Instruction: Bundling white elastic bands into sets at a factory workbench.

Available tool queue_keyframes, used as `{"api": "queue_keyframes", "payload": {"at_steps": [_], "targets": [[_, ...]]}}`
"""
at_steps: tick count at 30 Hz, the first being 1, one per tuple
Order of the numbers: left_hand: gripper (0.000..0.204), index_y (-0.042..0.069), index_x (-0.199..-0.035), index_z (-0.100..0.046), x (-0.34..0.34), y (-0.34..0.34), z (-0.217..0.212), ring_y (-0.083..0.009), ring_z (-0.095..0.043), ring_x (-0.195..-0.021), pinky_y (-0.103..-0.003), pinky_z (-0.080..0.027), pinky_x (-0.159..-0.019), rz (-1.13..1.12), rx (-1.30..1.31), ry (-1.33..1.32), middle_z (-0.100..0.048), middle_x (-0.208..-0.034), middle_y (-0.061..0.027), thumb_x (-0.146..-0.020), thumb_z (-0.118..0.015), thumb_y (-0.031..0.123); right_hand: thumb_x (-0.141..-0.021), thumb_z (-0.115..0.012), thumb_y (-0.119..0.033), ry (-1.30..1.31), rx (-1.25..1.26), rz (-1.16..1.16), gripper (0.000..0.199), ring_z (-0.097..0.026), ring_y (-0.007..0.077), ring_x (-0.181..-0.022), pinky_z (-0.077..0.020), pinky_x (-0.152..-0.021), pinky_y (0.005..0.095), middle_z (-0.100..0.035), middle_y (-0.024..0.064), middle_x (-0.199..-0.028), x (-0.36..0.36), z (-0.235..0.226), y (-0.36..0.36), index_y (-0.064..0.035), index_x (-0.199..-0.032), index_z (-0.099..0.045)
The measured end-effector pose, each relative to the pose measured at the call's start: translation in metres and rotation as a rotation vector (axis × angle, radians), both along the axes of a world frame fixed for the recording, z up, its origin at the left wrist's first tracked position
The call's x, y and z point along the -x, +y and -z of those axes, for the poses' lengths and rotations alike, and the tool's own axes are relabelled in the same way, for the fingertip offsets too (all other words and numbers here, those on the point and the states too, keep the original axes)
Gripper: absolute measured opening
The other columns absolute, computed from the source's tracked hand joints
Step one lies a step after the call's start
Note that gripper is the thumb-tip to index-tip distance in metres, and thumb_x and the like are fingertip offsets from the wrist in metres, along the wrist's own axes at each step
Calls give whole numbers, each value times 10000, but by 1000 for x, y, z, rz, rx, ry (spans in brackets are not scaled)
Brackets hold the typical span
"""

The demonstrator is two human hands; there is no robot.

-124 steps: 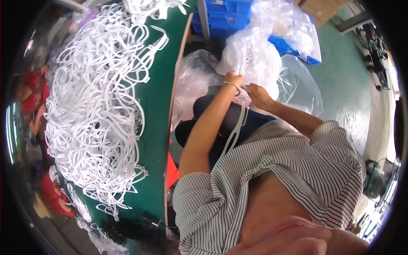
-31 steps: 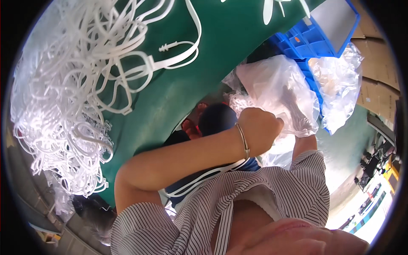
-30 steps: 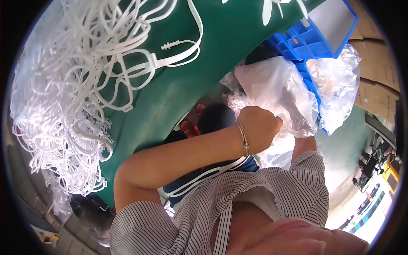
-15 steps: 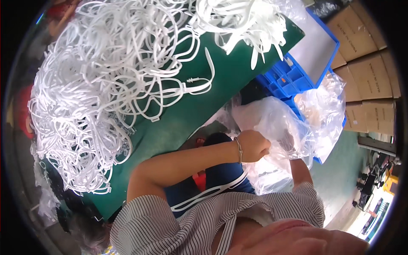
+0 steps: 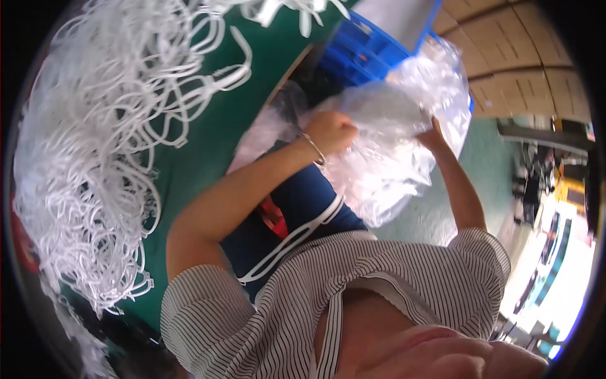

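Note:
A large clear plastic bag [image 5: 385,151] spreads between my hands, crumpled and shiny. My left hand [image 5: 332,131], with a bangle at the wrist, is closed in a fist on the bag's left side. On the other side my right hand [image 5: 432,137] grips the bag, its fingers partly hidden by the film and blurred. Across my dark blue lap lies a white looped strap [image 5: 297,237], touched by neither hand. What the bag holds cannot be made out.
A big tangled heap of white plastic straps [image 5: 95,158] covers the green table [image 5: 189,161] at left. Blue crates [image 5: 363,50] stand beyond the bag. Brown cartons [image 5: 521,88] are stacked at the far right, above the green floor [image 5: 489,151].
My view has shifted, so the heap and table sit further up and left. My hands have moved further apart, the right arm reaching outward, and the bag is spread wider between them.

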State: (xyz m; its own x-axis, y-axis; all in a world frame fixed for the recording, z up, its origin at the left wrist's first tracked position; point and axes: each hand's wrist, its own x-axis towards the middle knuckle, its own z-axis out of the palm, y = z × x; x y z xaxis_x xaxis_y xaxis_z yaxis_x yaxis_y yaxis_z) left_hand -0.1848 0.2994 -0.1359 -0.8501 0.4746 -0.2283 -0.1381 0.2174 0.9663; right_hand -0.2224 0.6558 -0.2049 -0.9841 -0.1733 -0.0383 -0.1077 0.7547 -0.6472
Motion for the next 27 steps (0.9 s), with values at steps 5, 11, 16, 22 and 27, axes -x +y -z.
{"api": "queue_keyframes", "payload": {"at_steps": [5,11,16,22,27], "targets": [[188,-22,-688,-583,3,3,4,-112,-523,-428,-220,-408,-422,-33,51,-166,-585,-582,-74,-739,-544,155,-520,-735,-163,-12,31,223,630,-591,222,-819,-462,-725,300,-608,170,-906,-24,-48,-29,52,-1066,-505],[199,0,-670,-600,-10,9,14,-138,-549,-441,-269,-442,-466,198,485,161,-612,-597,-86,-707,-540,186,-529,-703,-110,-125,19,214,580,-584,202,-802,-460,-727,295,-613,124,-886,-55,-57,-33,13,-1067,-524],[202,4,-660,-591,-18,3,11,-140,-551,-446,-281,-444,-466,222,486,46,-609,-590,-75,-702,-522,189,-531,-737,-84,-81,199,241,656,-543,150,-869,-448,-773,269,-593,96,-957,-62,-106,-17,55,-1121,-485],[213,19,-804,-596,-6,-13,30,-235,-608,-650,-351,-485,-616,177,639,102,-623,-748,-141,-710,-511,190,-582,-696,23,68,413,164,592,-548,147,-872,-456,-769,272,-581,87,-979,-73,-199,-31,37,-1135,-486],[388,27,-972,-427,-40,17,15,-312,-494,-815,-419,-433,-688,-100,238,1020,-485,-872,-154,-661,-643,108,-632,-632,47,96,438,197,491,-552,131,-842,-445,-778,275,-580,58,-948,-72,-222,-31,11,-1106,-507]]}}
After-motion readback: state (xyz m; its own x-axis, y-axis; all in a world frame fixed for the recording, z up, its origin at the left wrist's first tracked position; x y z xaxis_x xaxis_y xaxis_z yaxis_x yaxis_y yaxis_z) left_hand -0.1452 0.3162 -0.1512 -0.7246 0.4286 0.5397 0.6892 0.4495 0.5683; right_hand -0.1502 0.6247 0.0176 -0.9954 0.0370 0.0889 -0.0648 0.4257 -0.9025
